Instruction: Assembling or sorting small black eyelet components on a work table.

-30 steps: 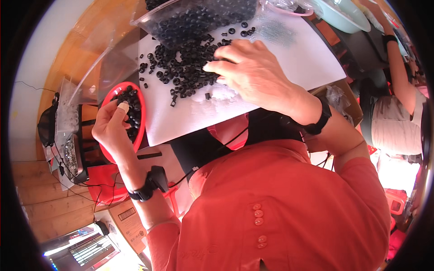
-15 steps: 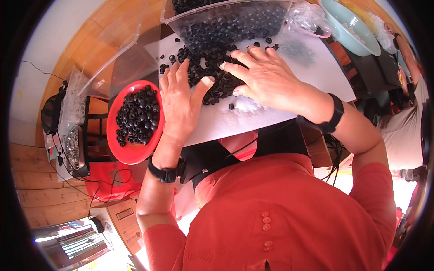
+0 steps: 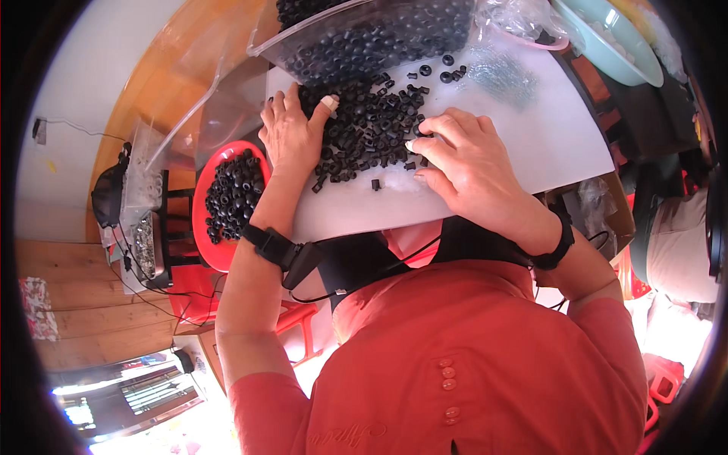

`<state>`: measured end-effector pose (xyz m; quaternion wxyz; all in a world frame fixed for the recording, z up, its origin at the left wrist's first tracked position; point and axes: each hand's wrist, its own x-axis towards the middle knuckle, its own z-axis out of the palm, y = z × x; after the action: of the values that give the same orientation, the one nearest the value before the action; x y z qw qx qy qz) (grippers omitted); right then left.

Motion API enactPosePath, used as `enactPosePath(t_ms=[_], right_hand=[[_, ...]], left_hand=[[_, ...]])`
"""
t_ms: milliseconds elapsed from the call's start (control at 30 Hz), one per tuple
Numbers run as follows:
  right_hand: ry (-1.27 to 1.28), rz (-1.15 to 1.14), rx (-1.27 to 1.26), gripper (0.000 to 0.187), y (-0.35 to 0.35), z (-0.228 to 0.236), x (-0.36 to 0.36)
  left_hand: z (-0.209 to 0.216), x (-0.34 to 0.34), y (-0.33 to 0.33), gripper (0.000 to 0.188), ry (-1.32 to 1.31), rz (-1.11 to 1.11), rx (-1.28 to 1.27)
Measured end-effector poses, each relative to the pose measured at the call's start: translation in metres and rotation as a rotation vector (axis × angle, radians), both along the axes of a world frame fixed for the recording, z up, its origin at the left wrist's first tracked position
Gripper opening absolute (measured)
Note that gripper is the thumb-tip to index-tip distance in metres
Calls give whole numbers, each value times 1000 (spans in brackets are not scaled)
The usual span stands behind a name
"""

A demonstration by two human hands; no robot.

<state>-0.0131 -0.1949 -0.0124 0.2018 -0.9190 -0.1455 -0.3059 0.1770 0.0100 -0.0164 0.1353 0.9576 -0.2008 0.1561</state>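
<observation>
Both hands rest on the white board (image 3: pixel 531 144), which serves as the landmark. Left hand (image 3: pixel 292 133) lies flat and open at the board's left edge, palm down, fingers spread, one fingertip wrapped in pale tape and touching the heap of small black rings (image 3: pixel 364 125); it grips nothing. Right hand (image 3: pixel 462 163) sits near the board's middle, fingers curled with the tips pressed against the right side of that heap; whether a ring is pinched between them I cannot tell.

Largest on the board is the clear plastic bag (image 3: pixel 371 38), lying across its far edge and packed with more black rings, some spilling out toward the heap. Off the board's left edge, just beside the left wrist, stands the red bowl (image 3: pixel 208 227), about half covered with rings. At the board's far right corner sits a pale green basin (image 3: pixel 607 45). A few stray rings (image 3: pixel 447 72) lie apart from the heap, nearer the bag.

As a judgement, the sorting looks partway through: a fair share of rings is already in the red bowl, yet the heap between the hands is thick and the bag is nearly full, so much remains.
</observation>
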Motion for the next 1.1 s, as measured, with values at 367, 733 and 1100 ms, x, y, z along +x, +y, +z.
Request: enactPosePath(t_ms=[367,733,1100], right_hand=[[-19,-14,101,25,-2,-8,-4],[-35,-50,29,22,2,-11,-3],[-38,-69,-35,24,5,-10,-10]], left_hand=[[0,18,6,78,41,-60,-103],[-4,9,11,74,188,-188,-372],[15,-47,-20,69,324,-241,-442]])
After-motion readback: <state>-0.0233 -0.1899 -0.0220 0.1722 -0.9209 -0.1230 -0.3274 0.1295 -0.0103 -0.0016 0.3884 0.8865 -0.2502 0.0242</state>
